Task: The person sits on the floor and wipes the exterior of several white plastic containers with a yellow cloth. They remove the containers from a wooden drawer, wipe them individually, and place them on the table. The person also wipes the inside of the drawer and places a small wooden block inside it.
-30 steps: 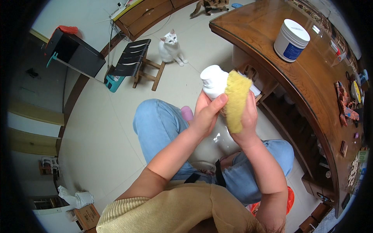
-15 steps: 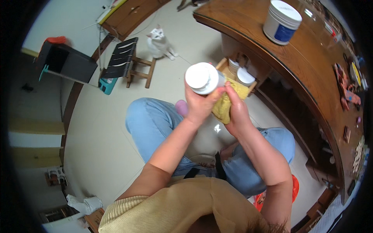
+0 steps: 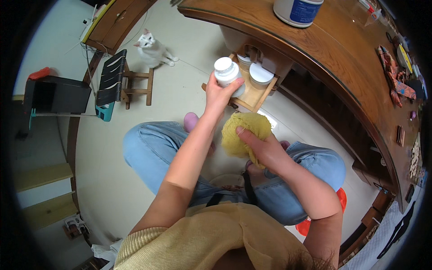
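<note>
My left hand [image 3: 219, 96] is closed round a white plastic bottle [image 3: 228, 74] with a white cap, held tilted over the edge of a small open wooden drawer [image 3: 256, 96]. Inside that drawer stand a round container with a white lid [image 3: 261, 74] and another lidded container [image 3: 244, 62] partly behind it. Nearer to me, my right hand [image 3: 261, 146] grips a crumpled yellow cloth [image 3: 245, 130], thumb on top. The cloth is apart from the bottle.
The wooden desk [image 3: 333, 51] curves along the right, with a large white tub [image 3: 297, 11] near its edge. A white cat [image 3: 153, 49] sits on the floor beside a folding stool [image 3: 117, 76]. A black bin-like box [image 3: 58, 94] stands at the left.
My hands have separated. The left moved the bottle forward to the drawer, while the right drew the cloth away from it and nearer to me. The view has shifted too.
</note>
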`<action>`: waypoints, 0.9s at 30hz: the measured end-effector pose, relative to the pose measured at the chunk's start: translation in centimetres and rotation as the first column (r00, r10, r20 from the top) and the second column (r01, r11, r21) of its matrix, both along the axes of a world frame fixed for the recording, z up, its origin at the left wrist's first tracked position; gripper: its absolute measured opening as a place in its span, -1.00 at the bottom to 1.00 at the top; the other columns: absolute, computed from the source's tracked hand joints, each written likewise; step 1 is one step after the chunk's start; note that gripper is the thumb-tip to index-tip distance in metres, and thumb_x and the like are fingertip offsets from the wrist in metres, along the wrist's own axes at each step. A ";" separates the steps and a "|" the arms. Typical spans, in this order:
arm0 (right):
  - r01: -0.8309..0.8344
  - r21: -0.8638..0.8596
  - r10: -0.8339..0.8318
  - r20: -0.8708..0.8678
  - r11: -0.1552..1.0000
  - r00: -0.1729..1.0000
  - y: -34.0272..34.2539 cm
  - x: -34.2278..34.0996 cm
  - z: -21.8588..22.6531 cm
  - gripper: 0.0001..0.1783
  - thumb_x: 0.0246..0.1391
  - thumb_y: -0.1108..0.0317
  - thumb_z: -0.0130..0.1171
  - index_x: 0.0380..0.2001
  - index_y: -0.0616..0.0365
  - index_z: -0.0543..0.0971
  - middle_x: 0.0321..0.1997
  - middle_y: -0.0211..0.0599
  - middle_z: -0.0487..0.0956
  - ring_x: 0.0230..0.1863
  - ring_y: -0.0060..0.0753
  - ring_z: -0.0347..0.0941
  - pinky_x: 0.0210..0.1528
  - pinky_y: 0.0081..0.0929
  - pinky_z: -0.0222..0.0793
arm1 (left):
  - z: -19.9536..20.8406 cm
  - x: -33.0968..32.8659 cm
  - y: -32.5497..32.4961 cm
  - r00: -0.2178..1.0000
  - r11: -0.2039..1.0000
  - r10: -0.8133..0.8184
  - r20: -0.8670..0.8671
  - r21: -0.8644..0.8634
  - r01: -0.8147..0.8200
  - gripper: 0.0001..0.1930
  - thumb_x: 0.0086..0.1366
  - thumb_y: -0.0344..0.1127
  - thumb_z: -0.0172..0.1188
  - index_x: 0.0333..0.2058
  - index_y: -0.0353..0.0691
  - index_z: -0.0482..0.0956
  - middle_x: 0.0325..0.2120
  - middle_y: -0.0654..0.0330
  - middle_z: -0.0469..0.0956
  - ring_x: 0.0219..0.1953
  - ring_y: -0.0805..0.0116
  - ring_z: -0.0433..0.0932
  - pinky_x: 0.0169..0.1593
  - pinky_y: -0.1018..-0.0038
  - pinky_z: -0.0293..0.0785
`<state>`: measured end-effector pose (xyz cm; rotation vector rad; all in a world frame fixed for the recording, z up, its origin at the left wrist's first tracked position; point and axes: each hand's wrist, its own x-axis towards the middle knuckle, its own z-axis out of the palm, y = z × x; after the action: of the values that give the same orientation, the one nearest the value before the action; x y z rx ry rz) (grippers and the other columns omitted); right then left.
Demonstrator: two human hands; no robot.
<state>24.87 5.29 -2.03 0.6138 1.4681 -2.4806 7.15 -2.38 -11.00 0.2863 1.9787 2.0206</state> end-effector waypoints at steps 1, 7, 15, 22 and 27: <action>-0.006 -0.001 0.006 -0.023 1.000 1.000 0.3 0.3 0.0 -0.59 0.29 0.24 0.08 0.11 0.21 0.36 -0.04 -0.35 0.52 -0.06 -0.55 0.45 -0.04 -0.51 0.41 | -0.7 -0.6 0.8 0.999 0.995 -0.035 0.000 -0.098 0.035 -0.42 -0.01 -0.27 0.50 -0.03 -0.28 0.44 -0.11 0.17 0.56 -0.07 0.37 0.53 0.03 0.40 0.45; 0.083 0.092 -0.087 0.037 0.992 0.995 2.1 0.9 1.8 -0.62 0.23 0.19 0.17 0.00 0.20 0.51 -0.12 -0.43 0.57 -0.10 -0.59 0.44 -0.07 -0.56 0.39 | -6.2 -5.0 3.6 0.992 0.839 -0.090 -0.084 -0.544 0.030 -0.32 -0.18 -0.37 0.48 -0.02 -0.34 0.41 -0.12 -0.03 0.57 -0.02 0.10 0.56 0.07 0.31 0.46; 0.254 0.006 -0.254 0.049 0.967 0.966 3.7 0.6 1.9 -0.62 0.20 0.22 0.19 -0.01 0.20 0.50 -0.15 -0.37 0.58 -0.14 -0.51 0.48 -0.12 -0.51 0.42 | -9.5 -5.8 4.6 0.995 0.739 -0.062 -0.083 -0.674 -0.010 -0.24 -0.16 -0.41 0.49 0.06 -0.35 0.32 -0.05 -0.06 0.51 0.05 -0.01 0.49 0.14 0.25 0.40; 0.413 -0.074 -0.396 0.172 0.908 0.902 5.4 1.3 3.1 -0.63 0.22 0.24 0.16 0.02 0.21 0.48 -0.09 -0.35 0.57 -0.10 -0.50 0.50 -0.11 -0.52 0.43 | -6.5 0.4 5.0 0.874 0.852 -0.088 -0.478 -0.490 -0.182 -0.11 -0.04 -0.43 0.37 0.23 -0.47 0.05 0.05 -0.30 0.28 0.12 -0.23 0.31 0.22 0.17 0.27; 0.432 -0.105 -0.414 0.155 0.896 0.897 5.6 1.8 3.3 -0.60 0.22 0.22 0.16 0.04 0.22 0.47 -0.07 -0.30 0.57 -0.10 -0.46 0.51 -0.10 -0.49 0.43 | -7.6 0.8 10.4 0.900 0.871 -0.092 -0.426 -0.473 -0.135 -0.10 -0.14 -0.17 0.50 0.09 -0.48 0.19 -0.04 -0.28 0.37 0.03 -0.18 0.40 0.11 0.16 0.37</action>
<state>26.69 10.91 1.24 1.1511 1.2041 -2.7623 7.96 8.05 -18.58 0.6421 2.6971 1.4605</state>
